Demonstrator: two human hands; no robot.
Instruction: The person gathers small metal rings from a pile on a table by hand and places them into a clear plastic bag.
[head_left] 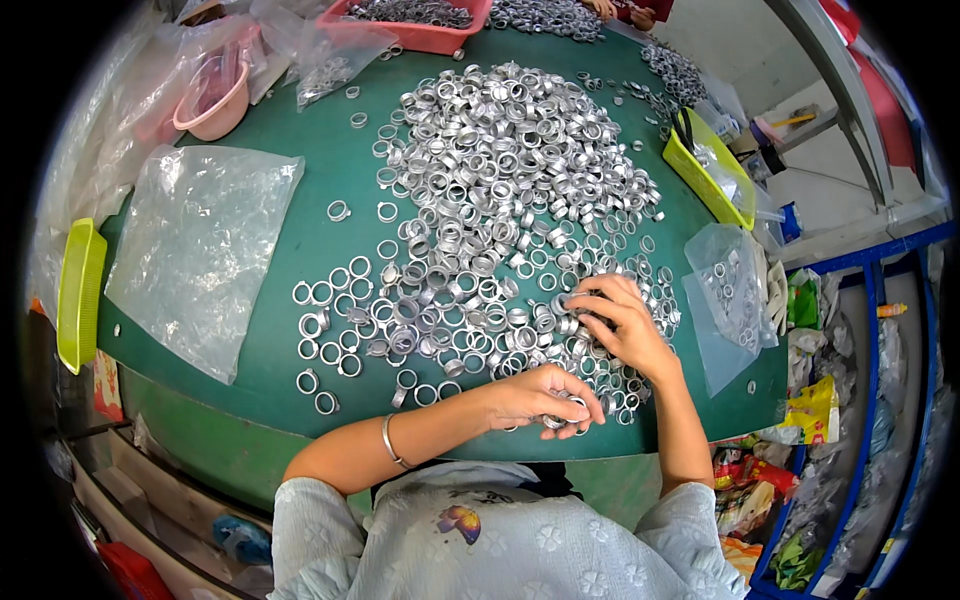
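Head view shows two hands, uncountable silvery rings.

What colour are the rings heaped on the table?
The rings are silvery grey; best seen in the head view.

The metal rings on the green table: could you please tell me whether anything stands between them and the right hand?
Nothing visible does: the right hand is right among the metal rings. The clear bag lies to its right, not between them.
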